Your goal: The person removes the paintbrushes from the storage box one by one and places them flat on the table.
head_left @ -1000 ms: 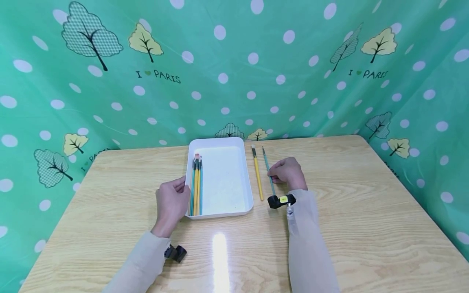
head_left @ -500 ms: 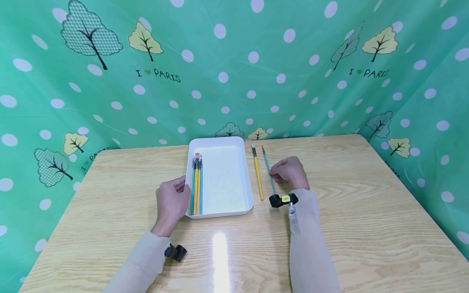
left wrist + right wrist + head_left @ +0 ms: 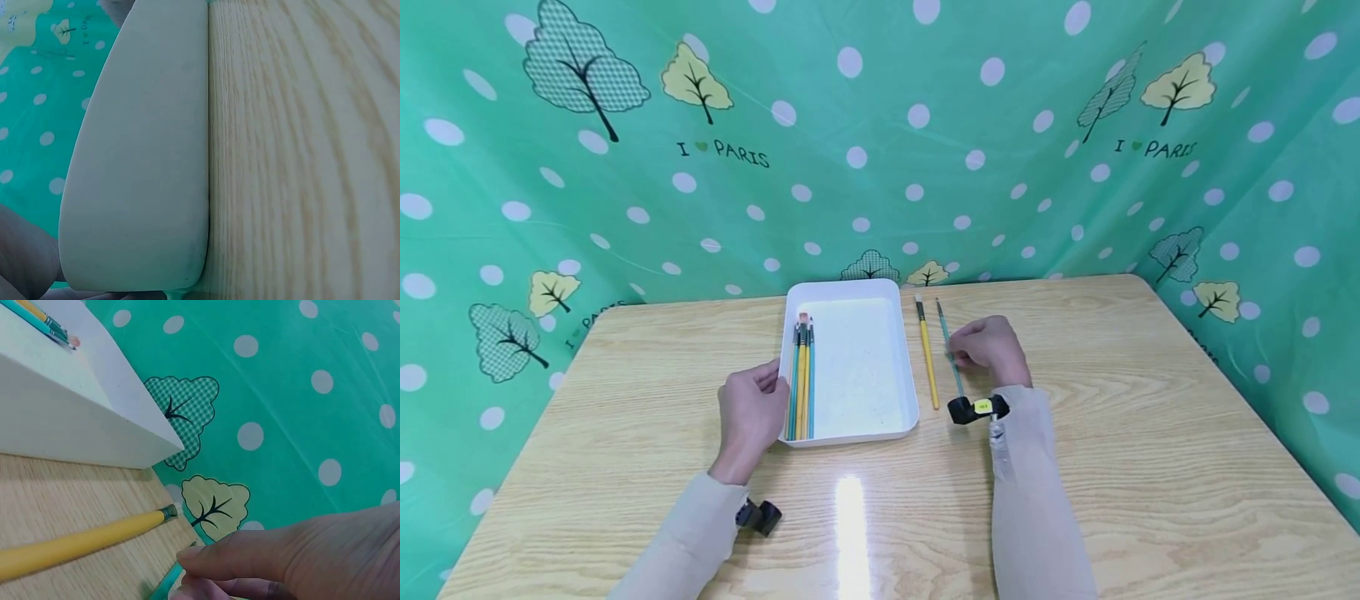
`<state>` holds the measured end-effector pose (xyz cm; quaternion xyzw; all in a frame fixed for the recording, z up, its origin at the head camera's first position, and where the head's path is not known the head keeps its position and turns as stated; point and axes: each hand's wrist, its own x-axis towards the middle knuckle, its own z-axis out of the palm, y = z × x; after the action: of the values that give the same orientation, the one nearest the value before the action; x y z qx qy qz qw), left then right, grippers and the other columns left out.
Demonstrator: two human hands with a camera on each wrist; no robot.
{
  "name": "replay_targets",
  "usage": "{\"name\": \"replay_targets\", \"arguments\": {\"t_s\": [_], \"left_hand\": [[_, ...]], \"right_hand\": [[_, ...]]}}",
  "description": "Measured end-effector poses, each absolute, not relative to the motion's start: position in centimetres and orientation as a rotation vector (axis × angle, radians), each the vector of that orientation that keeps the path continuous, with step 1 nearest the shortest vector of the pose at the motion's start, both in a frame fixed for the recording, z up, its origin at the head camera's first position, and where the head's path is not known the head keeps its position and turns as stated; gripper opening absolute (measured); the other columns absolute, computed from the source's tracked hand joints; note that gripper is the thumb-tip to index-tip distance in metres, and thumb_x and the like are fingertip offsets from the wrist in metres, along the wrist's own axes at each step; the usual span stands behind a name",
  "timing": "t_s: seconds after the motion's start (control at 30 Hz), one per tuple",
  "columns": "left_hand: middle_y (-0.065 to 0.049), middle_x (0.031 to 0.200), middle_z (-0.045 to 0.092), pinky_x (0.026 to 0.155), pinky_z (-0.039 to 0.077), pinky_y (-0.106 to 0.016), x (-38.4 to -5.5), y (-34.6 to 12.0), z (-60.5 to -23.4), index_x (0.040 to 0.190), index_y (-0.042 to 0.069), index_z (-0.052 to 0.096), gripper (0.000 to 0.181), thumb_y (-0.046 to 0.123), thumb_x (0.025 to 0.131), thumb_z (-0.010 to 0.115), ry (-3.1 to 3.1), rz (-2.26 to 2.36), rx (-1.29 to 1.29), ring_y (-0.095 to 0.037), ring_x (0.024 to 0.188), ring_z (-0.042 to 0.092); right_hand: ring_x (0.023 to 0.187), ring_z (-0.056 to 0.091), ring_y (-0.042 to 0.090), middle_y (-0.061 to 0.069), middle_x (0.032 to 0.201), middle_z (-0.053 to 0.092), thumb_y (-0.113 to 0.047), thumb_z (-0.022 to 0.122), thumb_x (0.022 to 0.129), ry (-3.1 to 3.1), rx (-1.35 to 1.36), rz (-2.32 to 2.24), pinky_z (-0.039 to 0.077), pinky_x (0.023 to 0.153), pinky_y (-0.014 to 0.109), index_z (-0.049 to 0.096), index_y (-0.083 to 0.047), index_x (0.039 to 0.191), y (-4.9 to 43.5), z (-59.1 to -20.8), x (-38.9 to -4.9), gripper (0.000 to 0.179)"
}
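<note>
At the left side of a white tray [image 3: 865, 375], my left hand [image 3: 751, 417] grips the rim, with the thumb near the brushes inside. The left wrist view shows mostly the tray's outer wall [image 3: 137, 156]. Several yellow and teal paintbrushes [image 3: 805, 379] lie side by side along that side of the tray. My right hand [image 3: 992, 343] pinches a teal paintbrush [image 3: 943, 323] partway along its handle, on the table right of the tray. Fingers cover part of this brush in the right wrist view. Between it and the tray lies a yellow paintbrush [image 3: 87, 534], bristles pointing away.
The wooden table [image 3: 1150, 433] meets a green dotted cloth [image 3: 880, 167] at the back, right behind the tray. Black wrist cameras [image 3: 758, 517] are strapped to both sleeves. A bright reflection lies on the table in front of the tray.
My right hand has shifted slightly away from me along the teal paintbrush, which stays in about the same place. The left hand and the tray have not visibly moved.
</note>
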<state>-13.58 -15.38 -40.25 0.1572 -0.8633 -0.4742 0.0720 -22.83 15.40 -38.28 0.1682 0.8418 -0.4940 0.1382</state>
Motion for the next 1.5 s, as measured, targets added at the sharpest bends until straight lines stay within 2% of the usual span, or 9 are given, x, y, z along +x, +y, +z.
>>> {"name": "replay_targets", "arguments": {"t_s": [0.13, 0.43, 0.6, 0.83, 1.1, 1.27, 1.5], "left_hand": [[-0.025, 0.124, 0.07, 0.085, 0.064, -0.039, -13.6, -15.4, -40.2, 0.134, -0.003, 0.062, 0.037, 0.006, 0.098, 0.055, -2.596, -1.428, 0.473, -0.034, 0.109, 0.074], [-0.025, 0.123, 0.071, 0.086, 0.064, -0.039, -13.6, -15.4, -40.2, 0.133, -0.003, 0.063, 0.037, 0.006, 0.098, 0.055, -2.594, -1.429, 0.467, -0.034, 0.108, 0.074], [-0.025, 0.124, 0.07, 0.086, 0.064, -0.039, -13.6, -15.5, -40.3, 0.133, -0.003, 0.063, 0.037, 0.006, 0.098, 0.055, -2.595, -1.428, 0.471, -0.034, 0.109, 0.074], [-0.026, 0.123, 0.071, 0.085, 0.064, -0.038, -13.5, -15.6, -40.4, 0.132, -0.003, 0.064, 0.036, 0.005, 0.098, 0.056, -2.588, -1.425, 0.455, -0.034, 0.108, 0.074], [-0.026, 0.123, 0.07, 0.085, 0.064, -0.038, -13.5, -15.5, -40.3, 0.132, -0.003, 0.064, 0.036, 0.005, 0.098, 0.055, -2.586, -1.433, 0.455, -0.034, 0.108, 0.074], [-0.026, 0.122, 0.071, 0.086, 0.064, -0.039, -13.5, -15.5, -40.3, 0.132, -0.004, 0.064, 0.036, 0.006, 0.098, 0.055, -2.585, -1.431, 0.448, -0.034, 0.108, 0.074], [-0.027, 0.124, 0.07, 0.088, 0.063, -0.04, -13.6, -15.5, -40.4, 0.133, -0.005, 0.063, 0.037, 0.006, 0.098, 0.056, -2.589, -1.44, 0.453, -0.034, 0.111, 0.073]], "right_hand": [[0.073, 0.07, 0.015, 0.012, 0.096, 0.072, -0.009, 0.069, 0.093, 2.436, 0.433, -1.482, 0.063, 0.074, 0.027, 0.073, 0.001, 0.106, 14.8, -38.0, -22.8, 0.017], [0.074, 0.072, 0.017, 0.011, 0.09, 0.075, -0.009, 0.066, 0.093, 2.473, 0.359, -1.492, 0.064, 0.083, 0.037, 0.073, 0.001, 0.105, 13.3, -37.2, -22.6, 0.017], [0.076, 0.073, 0.018, 0.015, 0.099, 0.075, -0.01, 0.067, 0.094, 2.478, 0.298, -1.549, 0.065, 0.086, 0.04, 0.074, 0.001, 0.106, 12.3, -36.7, -22.3, 0.018], [0.091, 0.075, 0.028, 0.019, 0.107, 0.073, -0.012, 0.069, 0.094, 2.387, 0.263, -1.631, 0.064, 0.09, 0.042, 0.072, 0.001, 0.108, 10.9, -36.6, -22.1, 0.018], [0.078, 0.073, 0.017, 0.016, 0.109, 0.073, -0.014, 0.073, 0.093, 2.337, 0.205, -1.683, 0.065, 0.088, 0.04, 0.071, -0.001, 0.103, 9.6, -36.2, -21.9, 0.017], [0.08, 0.074, 0.018, 0.018, 0.113, 0.073, -0.015, 0.073, 0.093, 2.342, 0.171, -1.653, 0.065, 0.087, 0.039, 0.072, -0.002, 0.103, 8.5, -36.1, -21.6, 0.016], [0.078, 0.075, 0.02, 0.017, 0.101, 0.074, -0.013, 0.076, 0.091, 2.335, 0.128, -1.643, 0.066, 0.084, 0.039, 0.071, 0.0, 0.102, 7.0, -36.3, -21.4, 0.017]]}}
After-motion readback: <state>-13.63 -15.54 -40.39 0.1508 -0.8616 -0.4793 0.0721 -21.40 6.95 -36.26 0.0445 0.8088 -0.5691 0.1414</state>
